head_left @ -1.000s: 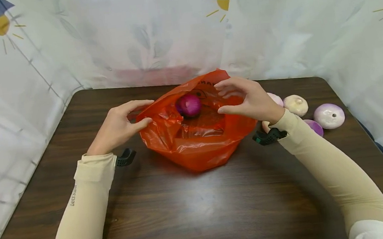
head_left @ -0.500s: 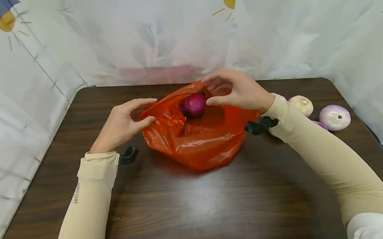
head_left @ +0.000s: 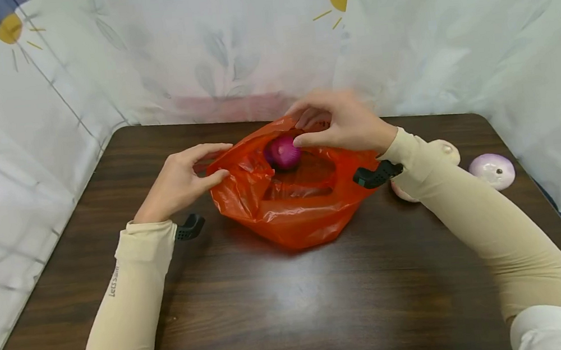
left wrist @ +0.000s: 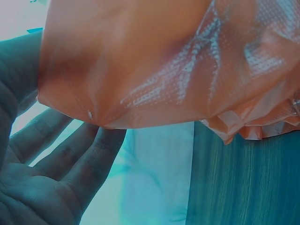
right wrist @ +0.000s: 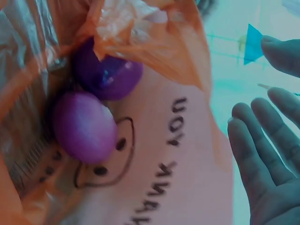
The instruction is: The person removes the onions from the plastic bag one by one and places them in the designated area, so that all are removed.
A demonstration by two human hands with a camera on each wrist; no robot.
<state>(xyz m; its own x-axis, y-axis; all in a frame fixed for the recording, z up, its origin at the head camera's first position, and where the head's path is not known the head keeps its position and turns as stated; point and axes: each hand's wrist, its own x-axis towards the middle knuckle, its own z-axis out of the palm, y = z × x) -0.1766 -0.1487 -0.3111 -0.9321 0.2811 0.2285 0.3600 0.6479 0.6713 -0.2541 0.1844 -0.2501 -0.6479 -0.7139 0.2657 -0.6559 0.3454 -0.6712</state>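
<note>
A red plastic bag (head_left: 295, 227) lies on the table with its mouth spread. Inside it, the right wrist view shows one purple onion (right wrist: 86, 126) beside a darker purple onion (right wrist: 110, 77), near printed lettering. At the bag's left edge is my left hand (head_left: 179, 176), thumb and fingers spread wide apart. In the left wrist view the fingertips (left wrist: 110, 138) touch the edge of the film, and part of the thumb is hidden by it. My right hand (head_left: 344, 124) hovers over the far right side of the mouth, fingers relaxed and holding nothing.
To the right on the dark wooden table (head_left: 283, 310) are a white onion (head_left: 448, 150), a purple-white onion (head_left: 493, 171) and a pinkish one (head_left: 404, 192) partly behind the right wrist. A white patterned curtain (head_left: 157, 51) hangs close behind the table and along its sides.
My right hand has moved left and away from me over the bag's mouth. The far rim has dropped lower. My left hand stays at the left edge.
</note>
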